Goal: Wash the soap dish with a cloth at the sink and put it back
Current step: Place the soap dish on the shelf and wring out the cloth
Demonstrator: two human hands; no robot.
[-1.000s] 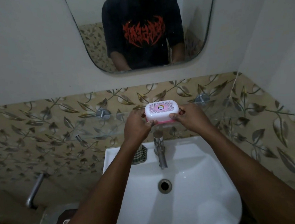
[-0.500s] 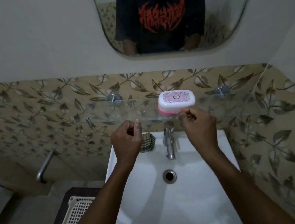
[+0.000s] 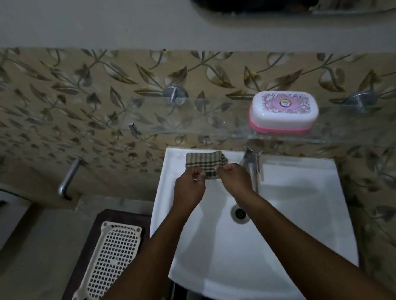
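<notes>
From the head camera, the left hand (image 3: 189, 186) and right hand (image 3: 234, 179) each pinch the checked cloth (image 3: 205, 164) on the sink (image 3: 293, 213) rim. Up and right of that grip, the soap dish (image 3: 283, 111) sits closed on the glass shelf (image 3: 190, 124), apparently put back; only the cloth seems left.

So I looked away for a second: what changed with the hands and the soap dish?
Both hands let go of the soap dish, now resting on the glass shelf. The left hand and right hand dropped to the checked cloth on the sink rim and pinch it. Tap unchanged.
</notes>
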